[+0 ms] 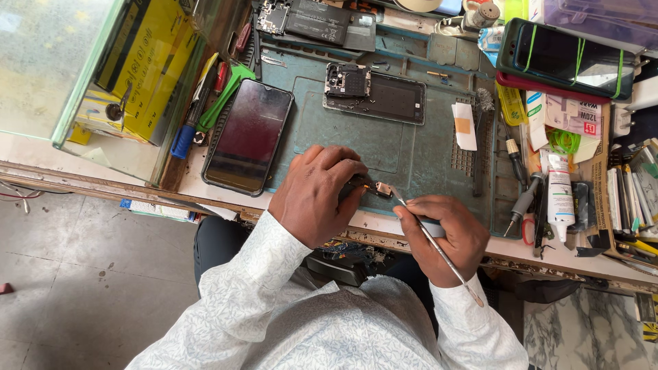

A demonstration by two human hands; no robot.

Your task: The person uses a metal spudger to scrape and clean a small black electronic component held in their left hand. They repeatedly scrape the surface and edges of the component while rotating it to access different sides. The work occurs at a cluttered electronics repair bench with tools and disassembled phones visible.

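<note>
Left to right: glass case [48, 65] containing yellow boxes [147, 65]; phone [248, 136] lying on the tabletop [199, 179]; left hand [315, 192] closed on a small part [382, 189] at the near edge of the teal mat [425, 157]; right hand [449, 233] gripping tweezers [432, 240], tips touching the part; 1 white tube [560, 195] among the tools at right.

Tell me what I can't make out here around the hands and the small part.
Head view only:
- Small gold-coloured part: too small to identify; its left end is hidden by the left hand.
- Tweezers: whether the tip touches the part is unclear; the middle is covered by the right hand.
- Opened phone: board detail too fine.
- Banded phone: far end cut by the frame edge.
</note>
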